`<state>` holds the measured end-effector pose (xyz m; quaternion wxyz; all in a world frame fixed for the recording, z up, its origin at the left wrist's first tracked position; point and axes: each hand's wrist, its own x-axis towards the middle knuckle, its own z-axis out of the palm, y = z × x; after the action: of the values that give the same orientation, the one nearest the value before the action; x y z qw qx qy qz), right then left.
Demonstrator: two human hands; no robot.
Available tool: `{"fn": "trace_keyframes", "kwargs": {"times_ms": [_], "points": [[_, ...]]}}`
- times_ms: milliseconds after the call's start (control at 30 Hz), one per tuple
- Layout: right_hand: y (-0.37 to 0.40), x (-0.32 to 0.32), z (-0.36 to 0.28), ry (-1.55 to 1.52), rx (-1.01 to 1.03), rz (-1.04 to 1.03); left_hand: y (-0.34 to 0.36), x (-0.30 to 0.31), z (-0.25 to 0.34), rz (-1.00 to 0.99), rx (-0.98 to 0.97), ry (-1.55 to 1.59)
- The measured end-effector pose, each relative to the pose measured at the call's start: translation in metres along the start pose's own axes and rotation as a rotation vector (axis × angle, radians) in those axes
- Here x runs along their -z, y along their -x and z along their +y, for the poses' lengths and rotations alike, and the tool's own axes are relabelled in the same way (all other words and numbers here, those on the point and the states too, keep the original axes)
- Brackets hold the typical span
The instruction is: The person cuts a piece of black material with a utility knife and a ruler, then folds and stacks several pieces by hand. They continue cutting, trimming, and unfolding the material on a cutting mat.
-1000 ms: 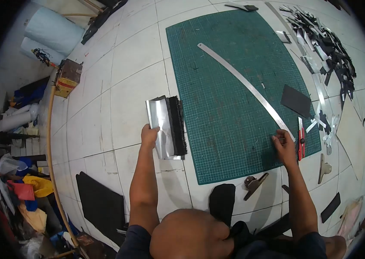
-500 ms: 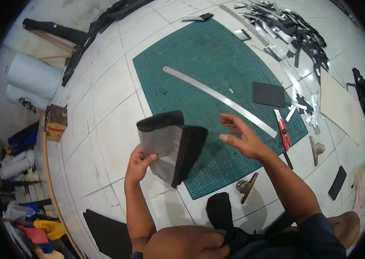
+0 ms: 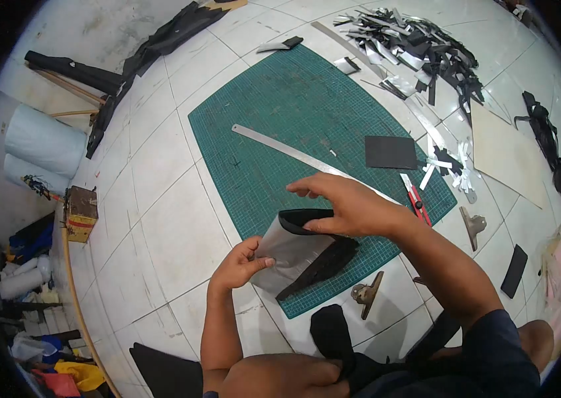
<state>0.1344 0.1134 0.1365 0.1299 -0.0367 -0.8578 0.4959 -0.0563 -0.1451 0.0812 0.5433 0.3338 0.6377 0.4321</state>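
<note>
Folded grey sheet [image 3: 290, 251], black lining, held over cutting mat's [image 3: 280, 106] near edge. Left hand [image 3: 241, 265] grip pinched shut on sheet's corner. Right hand [image 3: 350, 209] grip clamped over black fold. Risk: slick layers slide, fold skews. Red cutter [image 3: 415, 199] at mat's right edge, blade possibly out; forearm could snag.

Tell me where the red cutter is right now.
Head view, right side: the cutter lies at the right edge of the mat, by the near end of the ruler, just right of the right hand holding the sheet and below the black patch.
</note>
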Motion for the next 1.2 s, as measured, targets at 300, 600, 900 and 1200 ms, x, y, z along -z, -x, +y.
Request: {"fn": "trace_keyframes", "kwargs": {"times_ms": [300, 600, 900, 1200], "points": [[0.015, -0.015, 0.004, 0.016, -0.206, -0.252, -0.027, -0.014, -0.003, -0.213, -0.017, -0.099], [0.016, -0.038, -0.026, -0.157, -0.465, -0.124, -0.037, -0.069, -0.081, -0.336, -0.231, 0.545], [-0.085, -0.056, 0.081, -0.134, -0.93, -0.248, -0.045, -0.076, -0.134, -0.016, 0.021, 1.293], [0.031, -0.033, 0.138, -0.243, -1.061, -0.13, -0.009, -0.051, -0.15, 0.043, 0.079, 1.435]]}}
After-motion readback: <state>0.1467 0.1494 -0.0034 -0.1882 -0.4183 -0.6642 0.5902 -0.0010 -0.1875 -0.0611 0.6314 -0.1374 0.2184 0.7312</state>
